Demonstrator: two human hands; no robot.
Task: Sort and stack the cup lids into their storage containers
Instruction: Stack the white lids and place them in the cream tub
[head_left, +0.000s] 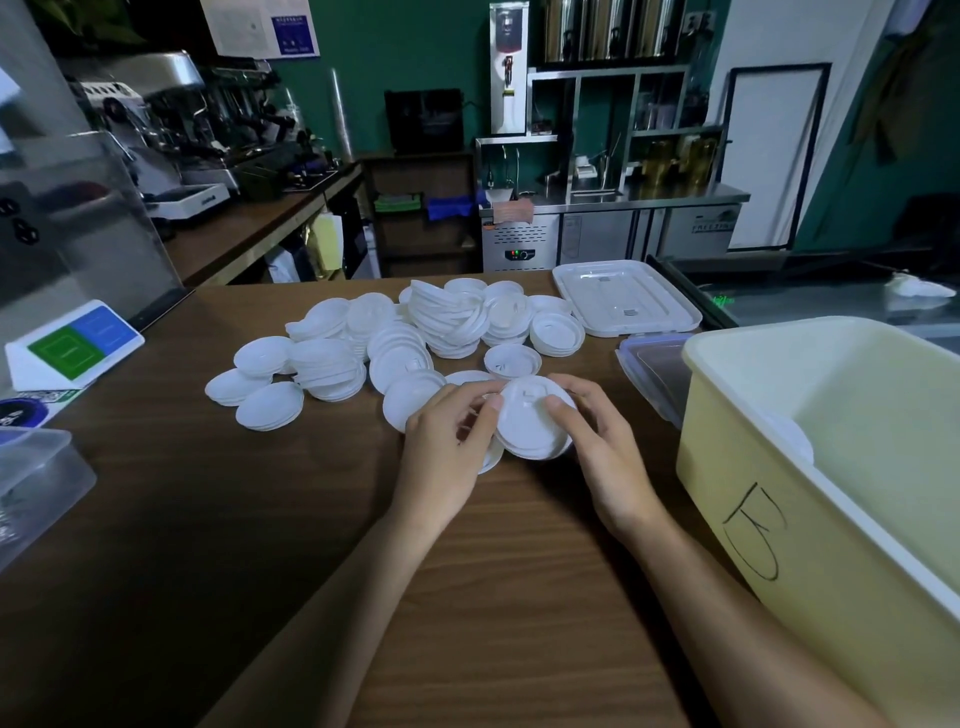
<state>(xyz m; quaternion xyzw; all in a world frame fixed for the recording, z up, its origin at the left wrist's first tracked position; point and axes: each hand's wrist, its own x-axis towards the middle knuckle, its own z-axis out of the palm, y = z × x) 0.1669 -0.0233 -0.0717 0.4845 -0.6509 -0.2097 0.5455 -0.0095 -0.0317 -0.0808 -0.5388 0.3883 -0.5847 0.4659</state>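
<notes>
1. Gripping from both sides, my left hand (447, 441) and right hand (608, 452) hold a small stack of round white plastic cup lids (530, 428) between them, low over the brown wood-grain bench (260, 519).
2. My left grip is partly closed: the fingers are curled and the thumb tip sits against the stack's left rim. Another white lid edge pokes out under that palm; I cannot tell whether it is held.
3. My right grip is also curled, with the thumb lying on the top lid and the fingers wrapped round the stack's right edge.
4. The top lid tilts slightly toward me and shows a small raised tab near its far edge.
5. Just beyond my hands a loose pile of matching white lids (415, 332) spreads across the bench, some nested in short leaning stacks, others lying singly.
6. To my right stands a large pale yellow rectangular plastic tub (753, 493) with a black handwritten mark on its near wall; something white shows inside it, against the near wall.
7. Behind the tub, a white rectangular plastic container cover (623, 296) lies flat, and a clear cover with blue clips (654, 369) lies between it and the tub.
8. At the left edge sits a clear plastic box (36, 478), with a white sign card with green and blue panels (78, 343) behind it.
</notes>
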